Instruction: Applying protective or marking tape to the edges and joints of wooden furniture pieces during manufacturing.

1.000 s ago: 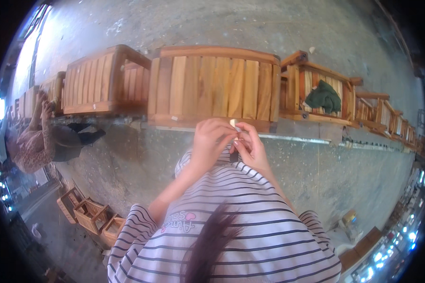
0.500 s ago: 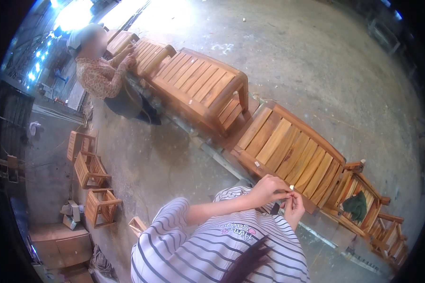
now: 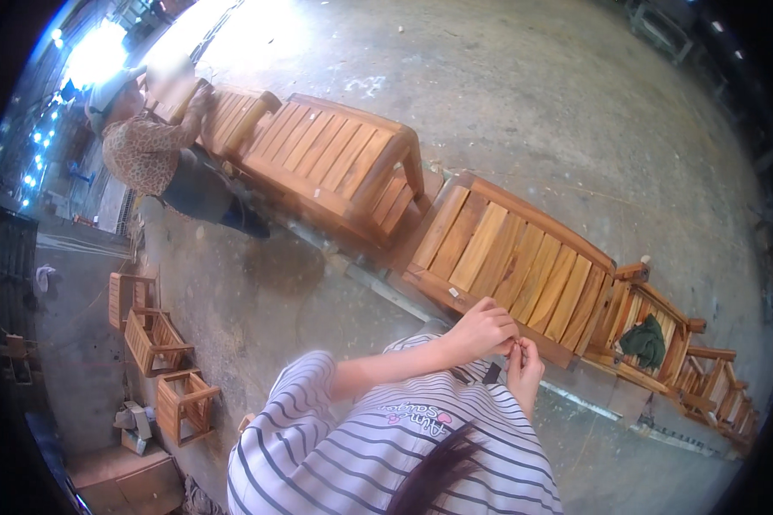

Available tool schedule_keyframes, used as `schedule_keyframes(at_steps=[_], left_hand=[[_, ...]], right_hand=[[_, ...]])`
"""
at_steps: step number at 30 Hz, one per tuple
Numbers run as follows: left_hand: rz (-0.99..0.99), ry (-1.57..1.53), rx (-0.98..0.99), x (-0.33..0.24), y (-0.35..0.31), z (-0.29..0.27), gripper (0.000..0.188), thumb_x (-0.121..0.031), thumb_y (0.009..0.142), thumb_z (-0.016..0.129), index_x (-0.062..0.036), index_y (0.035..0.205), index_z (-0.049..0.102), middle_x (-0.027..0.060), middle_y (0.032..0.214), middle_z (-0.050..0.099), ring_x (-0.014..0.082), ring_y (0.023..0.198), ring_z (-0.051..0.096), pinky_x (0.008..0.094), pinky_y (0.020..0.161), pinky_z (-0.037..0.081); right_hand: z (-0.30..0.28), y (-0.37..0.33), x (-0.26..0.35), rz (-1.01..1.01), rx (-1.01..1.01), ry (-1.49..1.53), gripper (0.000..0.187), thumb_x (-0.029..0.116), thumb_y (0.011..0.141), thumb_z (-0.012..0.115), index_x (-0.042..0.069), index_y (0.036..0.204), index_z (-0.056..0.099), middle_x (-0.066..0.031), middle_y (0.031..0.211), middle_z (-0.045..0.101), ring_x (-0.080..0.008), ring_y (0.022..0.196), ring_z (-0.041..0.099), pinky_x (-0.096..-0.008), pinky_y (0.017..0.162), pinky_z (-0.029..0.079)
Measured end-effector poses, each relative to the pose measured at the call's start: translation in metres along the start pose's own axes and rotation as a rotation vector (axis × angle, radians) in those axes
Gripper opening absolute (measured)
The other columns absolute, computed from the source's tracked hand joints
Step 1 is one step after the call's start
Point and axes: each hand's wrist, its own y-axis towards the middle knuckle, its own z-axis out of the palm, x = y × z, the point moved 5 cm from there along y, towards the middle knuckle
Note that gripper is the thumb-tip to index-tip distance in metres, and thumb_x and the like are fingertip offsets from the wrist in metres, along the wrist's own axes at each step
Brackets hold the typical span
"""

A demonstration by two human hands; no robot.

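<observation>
In front of my striped shirt, my left hand (image 3: 483, 330) and my right hand (image 3: 525, 367) meet with their fingertips pinched together. Whatever small piece they hold is hidden by the fingers. Just beyond them stands a slatted wooden table or bench (image 3: 515, 257), its near edge close behind my fingers. On that near edge lies a small whitish bit (image 3: 453, 293), apart from my left hand.
More slatted wooden furniture (image 3: 331, 150) continues the row leftward. At the right, a dark green cloth (image 3: 644, 342) lies on a wooden frame (image 3: 687, 322). A co-worker (image 3: 146, 154) stands at the row's far left. Small wooden stools (image 3: 185, 408) and a cardboard box (image 3: 124, 481) sit at left.
The pale bit that showed between my fingertips is now out of sight. My hands stay pinched together. The view has shifted, and the co-worker leans farther over the furniture.
</observation>
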Motion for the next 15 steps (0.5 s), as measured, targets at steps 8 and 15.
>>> schedule_keyframes(at_steps=[8, 15], left_hand=[[0.232, -0.049, 0.051, -0.008, 0.028, 0.033, 0.025, -0.025, 0.071, 0.07, -0.0081, 0.086, 0.06, 0.0041, 0.08, 0.059, 0.0205, 0.078, 0.059, 0.0337, 0.075, 0.043], [0.391, -0.157, 0.091, -0.023, 0.066, 0.064, 0.022, -0.021, 0.073, 0.07, -0.0064, 0.085, 0.059, 0.0054, 0.08, 0.057, 0.0233, 0.077, 0.058, 0.0352, 0.07, 0.047]], right_hand=[[-0.039, 0.007, 0.003, 0.071, 0.042, -0.117, 0.011, 0.005, 0.094, 0.054, -0.005, 0.093, 0.059, -0.017, 0.074, 0.063, -0.0177, 0.07, 0.063, -0.0316, 0.066, 0.048], [-0.082, 0.03, -0.008, 0.033, 0.153, 0.018, 0.012, 0.005, 0.093, 0.057, -0.007, 0.092, 0.06, -0.0182, 0.082, 0.069, -0.0192, 0.078, 0.068, -0.0314, 0.071, 0.051]])
